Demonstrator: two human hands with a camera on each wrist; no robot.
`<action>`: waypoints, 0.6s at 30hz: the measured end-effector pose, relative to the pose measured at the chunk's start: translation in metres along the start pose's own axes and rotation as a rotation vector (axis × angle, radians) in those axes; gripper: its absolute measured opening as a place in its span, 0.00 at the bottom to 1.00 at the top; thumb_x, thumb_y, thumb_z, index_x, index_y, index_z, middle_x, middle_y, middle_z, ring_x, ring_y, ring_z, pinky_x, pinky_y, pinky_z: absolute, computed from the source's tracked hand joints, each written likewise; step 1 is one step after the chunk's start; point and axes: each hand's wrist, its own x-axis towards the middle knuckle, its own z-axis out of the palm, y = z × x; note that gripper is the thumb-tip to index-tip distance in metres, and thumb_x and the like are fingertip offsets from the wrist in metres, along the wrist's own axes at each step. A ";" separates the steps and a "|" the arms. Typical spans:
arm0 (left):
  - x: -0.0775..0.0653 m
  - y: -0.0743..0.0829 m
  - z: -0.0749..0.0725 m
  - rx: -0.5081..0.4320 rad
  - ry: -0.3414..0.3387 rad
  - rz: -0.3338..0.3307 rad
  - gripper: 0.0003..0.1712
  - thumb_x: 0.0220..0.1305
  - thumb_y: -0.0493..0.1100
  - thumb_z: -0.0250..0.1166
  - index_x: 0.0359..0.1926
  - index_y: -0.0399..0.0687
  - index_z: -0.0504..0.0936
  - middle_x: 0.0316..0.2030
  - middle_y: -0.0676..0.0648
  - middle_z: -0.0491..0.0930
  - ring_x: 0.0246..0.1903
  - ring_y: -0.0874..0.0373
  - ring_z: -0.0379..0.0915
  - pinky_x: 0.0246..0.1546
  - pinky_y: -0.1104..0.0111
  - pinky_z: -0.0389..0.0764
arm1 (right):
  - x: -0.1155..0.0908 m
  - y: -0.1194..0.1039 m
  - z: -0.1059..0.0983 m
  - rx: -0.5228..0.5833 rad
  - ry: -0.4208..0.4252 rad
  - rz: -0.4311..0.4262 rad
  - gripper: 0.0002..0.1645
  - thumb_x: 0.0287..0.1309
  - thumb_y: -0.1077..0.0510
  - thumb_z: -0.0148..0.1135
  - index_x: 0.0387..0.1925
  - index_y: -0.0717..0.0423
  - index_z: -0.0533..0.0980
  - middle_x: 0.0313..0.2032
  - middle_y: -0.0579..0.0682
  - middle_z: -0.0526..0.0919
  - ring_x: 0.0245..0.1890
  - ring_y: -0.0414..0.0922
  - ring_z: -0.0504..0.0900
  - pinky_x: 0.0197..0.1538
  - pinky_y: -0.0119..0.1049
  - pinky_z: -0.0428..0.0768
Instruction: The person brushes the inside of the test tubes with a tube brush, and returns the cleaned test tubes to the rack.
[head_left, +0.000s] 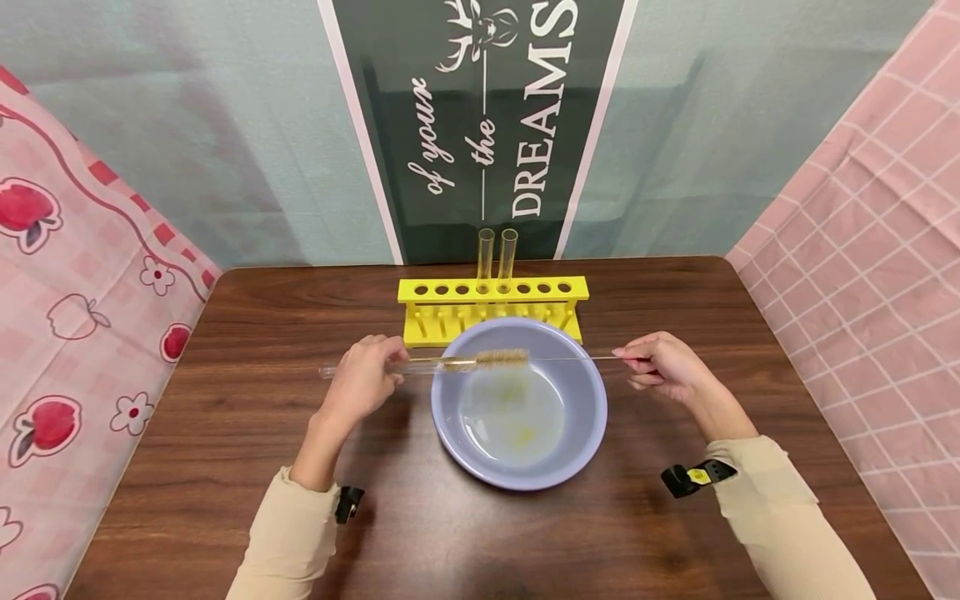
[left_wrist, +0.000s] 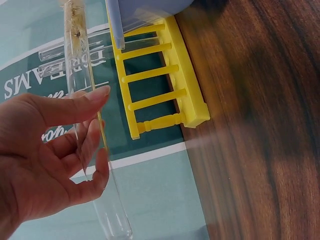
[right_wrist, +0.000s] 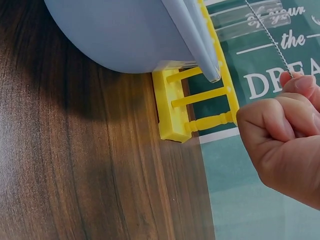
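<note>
My left hand (head_left: 365, 375) grips a clear glass test tube (left_wrist: 118, 220), held nearly level above the left rim of the basin. A thin yellow line runs along the tube in the left wrist view. At the tube's mouth is a tan-bristled test tube brush (head_left: 504, 357); some bristles sit inside the glass, the rest stick out over the basin. Between thumb and fingers, my right hand (head_left: 663, 367) pinches the far end of its twisted wire handle (right_wrist: 272, 40). Below lies a lavender basin (head_left: 517, 478) with cloudy liquid and yellowish patches.
Behind the basin stands a yellow test tube rack (head_left: 450, 298), partly covered by the basin's rim. Two upright test tubes (head_left: 507, 254) are in its middle holes. The brown wooden table (head_left: 480, 542) ends at a fabric backdrop, with patterned cloths at both sides.
</note>
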 end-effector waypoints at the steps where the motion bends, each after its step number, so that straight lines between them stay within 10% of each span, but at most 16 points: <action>1: 0.000 0.000 0.000 0.001 0.004 0.002 0.15 0.37 0.25 0.69 0.26 0.43 0.77 0.26 0.46 0.77 0.30 0.50 0.72 0.31 0.57 0.73 | 0.000 0.000 0.000 0.008 -0.002 0.001 0.26 0.61 0.72 0.37 0.19 0.59 0.80 0.12 0.46 0.51 0.11 0.43 0.44 0.21 0.37 0.44; 6: -0.001 -0.001 0.000 0.003 0.010 0.020 0.15 0.37 0.25 0.70 0.26 0.43 0.77 0.26 0.46 0.77 0.30 0.50 0.72 0.31 0.57 0.73 | 0.000 0.000 -0.002 -0.092 0.050 -0.015 0.23 0.62 0.70 0.43 0.16 0.60 0.77 0.10 0.45 0.57 0.10 0.42 0.47 0.20 0.37 0.46; 13: -0.001 -0.010 -0.003 -0.123 -0.061 -0.007 0.12 0.39 0.27 0.72 0.25 0.42 0.79 0.25 0.48 0.78 0.28 0.53 0.73 0.31 0.60 0.75 | -0.001 0.001 -0.003 -0.647 0.135 -0.145 0.17 0.59 0.63 0.55 0.15 0.63 0.72 0.13 0.48 0.67 0.12 0.38 0.61 0.14 0.35 0.58; 18: -0.001 -0.018 -0.007 -0.225 -0.128 -0.051 0.11 0.39 0.27 0.71 0.25 0.41 0.80 0.23 0.48 0.80 0.26 0.56 0.75 0.30 0.63 0.76 | -0.001 0.004 -0.005 -0.851 0.132 -0.245 0.14 0.58 0.65 0.56 0.17 0.60 0.73 0.13 0.53 0.66 0.12 0.38 0.62 0.15 0.32 0.61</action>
